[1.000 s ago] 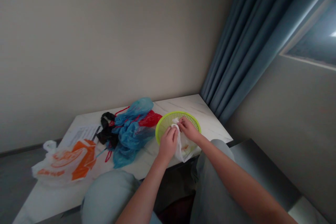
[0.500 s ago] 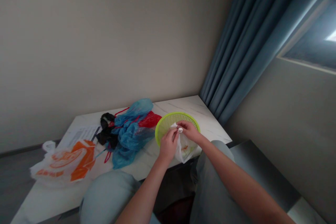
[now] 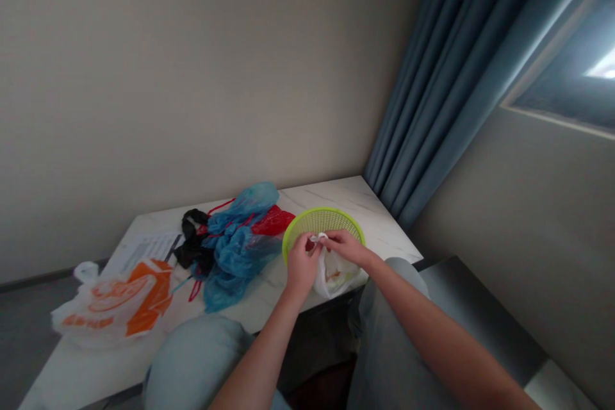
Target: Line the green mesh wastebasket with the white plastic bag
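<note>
A white plastic bag [image 3: 331,277] hangs between my hands at the table's front edge, before a lime-green plastic basket [image 3: 323,213]. Something pale with a reddish mark shows through its thin side. My left hand [image 3: 301,261] pinches the bag's gathered top from the left. From the right, the fingers of my right hand [image 3: 346,245] close on the same twisted top, close to the left fingertips. The hands and the bag hide much of the basket's inside and its near side.
Crumpled blue bags [image 3: 235,259], a red bag [image 3: 273,221] and a black bag [image 3: 196,250] lie left of the basket. A white-and-orange bag [image 3: 118,304] and a printed sheet [image 3: 148,248] are farther left on the marble-look table [image 3: 331,191]. A blue curtain [image 3: 423,96] hangs at right.
Both hands have shifted slightly left and down with the bag's top. My left fingers now curl more around the twisted top, which appears as a small knot or loop.
</note>
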Demonstrator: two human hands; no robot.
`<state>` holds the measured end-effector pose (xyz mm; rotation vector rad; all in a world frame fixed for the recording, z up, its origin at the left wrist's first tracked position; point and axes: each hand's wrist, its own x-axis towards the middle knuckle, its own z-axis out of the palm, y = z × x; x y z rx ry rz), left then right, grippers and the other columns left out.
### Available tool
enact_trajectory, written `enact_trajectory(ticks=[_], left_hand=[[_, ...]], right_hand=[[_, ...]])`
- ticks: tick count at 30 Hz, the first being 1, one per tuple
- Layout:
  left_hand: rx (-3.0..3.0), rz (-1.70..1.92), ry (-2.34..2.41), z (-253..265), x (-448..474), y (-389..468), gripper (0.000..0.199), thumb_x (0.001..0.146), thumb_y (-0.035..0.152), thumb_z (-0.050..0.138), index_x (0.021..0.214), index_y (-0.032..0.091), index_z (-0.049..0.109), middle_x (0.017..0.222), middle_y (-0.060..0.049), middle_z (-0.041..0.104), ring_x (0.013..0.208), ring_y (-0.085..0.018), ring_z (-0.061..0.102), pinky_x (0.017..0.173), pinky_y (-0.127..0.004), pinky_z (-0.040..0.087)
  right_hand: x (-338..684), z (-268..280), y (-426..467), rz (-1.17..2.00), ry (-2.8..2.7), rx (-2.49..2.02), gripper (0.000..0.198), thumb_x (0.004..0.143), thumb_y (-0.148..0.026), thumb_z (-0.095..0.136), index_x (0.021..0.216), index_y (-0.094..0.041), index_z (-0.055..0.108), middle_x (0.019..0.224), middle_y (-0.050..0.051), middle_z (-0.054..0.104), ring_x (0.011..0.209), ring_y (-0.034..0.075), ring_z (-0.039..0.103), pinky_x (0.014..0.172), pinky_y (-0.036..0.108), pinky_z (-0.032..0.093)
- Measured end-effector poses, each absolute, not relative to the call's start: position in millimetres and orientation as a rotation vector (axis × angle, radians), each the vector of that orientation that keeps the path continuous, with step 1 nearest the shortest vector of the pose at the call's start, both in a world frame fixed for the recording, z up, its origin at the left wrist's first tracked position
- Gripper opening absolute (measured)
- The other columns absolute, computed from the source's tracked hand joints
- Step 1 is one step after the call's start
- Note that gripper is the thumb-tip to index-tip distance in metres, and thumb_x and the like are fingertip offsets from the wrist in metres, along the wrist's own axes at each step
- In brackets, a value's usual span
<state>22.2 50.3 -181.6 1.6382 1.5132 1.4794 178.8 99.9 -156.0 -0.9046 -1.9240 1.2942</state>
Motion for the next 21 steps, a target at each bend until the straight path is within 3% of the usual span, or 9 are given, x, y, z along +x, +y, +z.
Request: enact_trajectory(ticks=[3, 10, 16, 21], left_hand=[[1.732, 1.457, 1.565, -178, 23, 49, 0.011, 0.088, 0.03, 0.062, 0.088, 0.02, 0.058, 0.084, -0.003, 0.062, 0.079, -0.018, 0.06, 0.074, -0.032, 0.047], [2.051, 1.358, 1.537, -171, 23, 43, 0.014, 0.091, 0.027, 0.057, 0.08, 0.022, 0.051, 0.086, -0.003, 0.058, 0.085, -0.02, 0.056, 0.08, -0.035, 0.045], [2.121, 1.312, 1.612, -179, 24, 44, 0.014, 0.086, 0.03, 0.067, 0.089, 0.023, 0.055, 0.084, -0.005, 0.062, 0.084, -0.025, 0.061, 0.079, -0.039, 0.047], [2.078, 1.335, 1.546, -183, 23, 46, 0.019, 0.089, 0.02, 0.06, 0.109, 0.023, 0.059, 0.101, -0.009, 0.069, 0.096, -0.026, 0.065, 0.086, -0.041, 0.049]], right_hand=[[176, -158, 101, 1.219, -1.934, -0.971, 0.05, 0.093, -0.057, 0.05, 0.065, -0.018, 0.06, 0.059, -0.001, 0.053, 0.059, 0.013, 0.046, 0.057, 0.025, 0.037], [169, -165, 104, 1.089, -1.855, -1.078, 0.052, 0.093, -0.058, 0.046, 0.056, -0.021, 0.046, 0.053, -0.003, 0.041, 0.054, 0.012, 0.037, 0.052, 0.026, 0.029], [167, -167, 106, 1.043, -1.826, -1.063, 0.038, 0.093, -0.048, 0.051, 0.068, -0.02, 0.053, 0.061, -0.002, 0.048, 0.059, 0.013, 0.043, 0.056, 0.025, 0.033], [168, -167, 102, 1.132, -1.878, -0.964, 0.024, 0.095, -0.038, 0.049, 0.081, -0.02, 0.057, 0.071, -0.001, 0.056, 0.067, 0.015, 0.052, 0.064, 0.026, 0.04]])
